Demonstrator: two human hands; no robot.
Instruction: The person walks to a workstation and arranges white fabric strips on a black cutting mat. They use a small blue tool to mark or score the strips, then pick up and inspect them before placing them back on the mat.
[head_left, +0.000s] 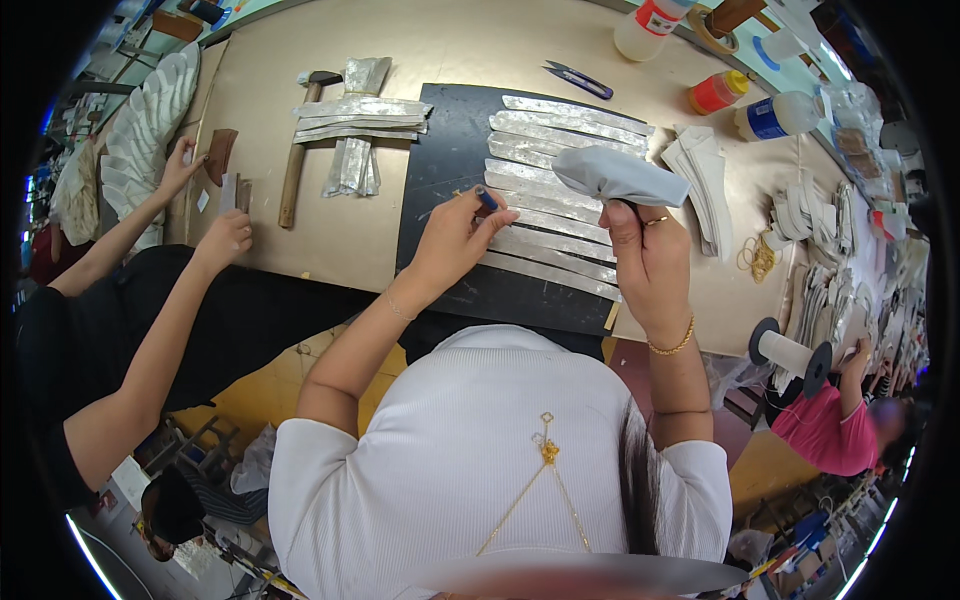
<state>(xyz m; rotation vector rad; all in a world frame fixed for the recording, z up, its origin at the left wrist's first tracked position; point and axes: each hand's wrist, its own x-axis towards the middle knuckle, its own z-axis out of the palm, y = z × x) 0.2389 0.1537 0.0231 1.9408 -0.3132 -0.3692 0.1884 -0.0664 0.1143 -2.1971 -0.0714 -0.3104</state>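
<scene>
My right hand (650, 262) is closed on a pale grey, curved piece of smooth material (622, 178), held up over the right side of a black mat (440, 140). A short dark blue stick-like tool (486, 198) is pinched in my left hand (452, 238); its exact kind cannot be made out. The left fingertips are close to a row of several silvery strips (530, 178) lying side by side on the mat. The raised grey piece and my right hand cover some strip ends.
Left of the mat lie a wooden-handled hammer (293, 178) and crossed strip bundles (360, 125). Thread snips (580, 80), a red bottle (718, 92) and pale cut pieces (703, 180) lie beyond and right. A thread spool (788, 355) is at the near right. A co-worker's hands (222, 240) work at left.
</scene>
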